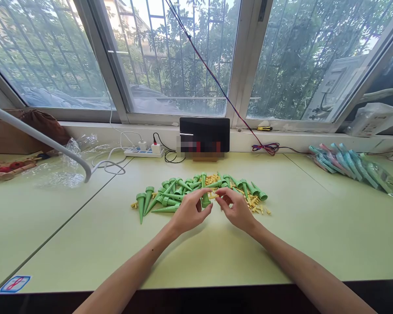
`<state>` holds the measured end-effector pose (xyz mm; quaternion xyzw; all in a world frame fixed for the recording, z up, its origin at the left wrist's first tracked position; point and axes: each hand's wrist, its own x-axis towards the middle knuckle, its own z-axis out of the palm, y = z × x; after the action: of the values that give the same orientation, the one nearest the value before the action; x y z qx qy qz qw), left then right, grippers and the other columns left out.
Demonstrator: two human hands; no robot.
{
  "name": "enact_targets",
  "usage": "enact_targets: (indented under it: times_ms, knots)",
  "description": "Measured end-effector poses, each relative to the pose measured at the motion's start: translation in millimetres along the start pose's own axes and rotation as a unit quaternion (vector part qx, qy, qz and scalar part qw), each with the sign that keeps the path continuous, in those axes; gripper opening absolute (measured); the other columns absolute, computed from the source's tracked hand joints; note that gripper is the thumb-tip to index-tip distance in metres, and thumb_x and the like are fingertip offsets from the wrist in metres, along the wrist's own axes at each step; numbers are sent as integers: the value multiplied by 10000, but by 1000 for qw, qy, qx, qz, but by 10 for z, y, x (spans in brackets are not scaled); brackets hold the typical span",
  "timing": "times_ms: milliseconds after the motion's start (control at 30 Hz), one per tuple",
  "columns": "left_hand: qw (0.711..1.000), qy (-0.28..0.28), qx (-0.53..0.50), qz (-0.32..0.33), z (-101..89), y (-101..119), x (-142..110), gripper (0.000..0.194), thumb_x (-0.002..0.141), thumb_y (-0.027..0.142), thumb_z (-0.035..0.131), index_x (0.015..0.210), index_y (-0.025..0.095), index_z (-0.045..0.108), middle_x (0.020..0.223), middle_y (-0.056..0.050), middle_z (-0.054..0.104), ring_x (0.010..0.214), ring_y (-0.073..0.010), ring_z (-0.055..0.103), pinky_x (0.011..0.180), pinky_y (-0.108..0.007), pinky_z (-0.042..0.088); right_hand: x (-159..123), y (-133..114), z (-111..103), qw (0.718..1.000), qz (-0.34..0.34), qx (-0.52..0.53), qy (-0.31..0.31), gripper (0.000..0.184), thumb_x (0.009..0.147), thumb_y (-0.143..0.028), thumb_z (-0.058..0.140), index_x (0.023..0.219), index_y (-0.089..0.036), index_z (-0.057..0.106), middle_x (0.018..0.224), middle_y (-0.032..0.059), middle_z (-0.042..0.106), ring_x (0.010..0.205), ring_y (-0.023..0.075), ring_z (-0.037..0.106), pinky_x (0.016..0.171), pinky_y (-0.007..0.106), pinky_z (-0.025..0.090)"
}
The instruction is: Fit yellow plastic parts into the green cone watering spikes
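Here, we hold a green spike (205,201) in our curled left hand (189,213) and pinch a yellow piece (212,196) beside it with our right hand (238,211), not visibly joined. Beyond, more spikes (140,207) and loose yellow pieces (254,203) lie heaped on the table (94,248).

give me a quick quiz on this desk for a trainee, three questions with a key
1. True or false: the left hand holds a green spike, while the right hand holds a small yellow piece.
2. What stands behind the pile of green spikes? a) a glass jar b) a black screen c) a desk fan
3. Fill in, as the wearer sees it: the bundle of red and blue cable lies to the ____ of the black screen.

Key: 1 true; 2 b; 3 right.
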<state>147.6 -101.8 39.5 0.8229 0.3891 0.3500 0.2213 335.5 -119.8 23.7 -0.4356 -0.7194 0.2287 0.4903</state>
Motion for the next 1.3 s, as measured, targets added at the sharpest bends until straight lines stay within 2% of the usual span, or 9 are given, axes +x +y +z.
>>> enact_targets:
  times_ms: [633,1300]
  knots:
    - [1000,-8,-2,6,-5,8,1,333,845,238,584,1175,202,597,756,20,600,515,-70,490,535,-201,416,-2,36,6,1000,-23,10,-1,138,942,-297,552,1005,-190,614,949,72,669,604,129,562,552,272,483]
    - [999,-9,-5,30,29,-23,-13,355,835,206,587,1190,209,600,830,-2,631,525,-70,507,523,-200,428,2,46,12,999,-27,12,-19,147,933,-287,556,1005,-182,629,876,66,648,628,145,555,544,270,474]
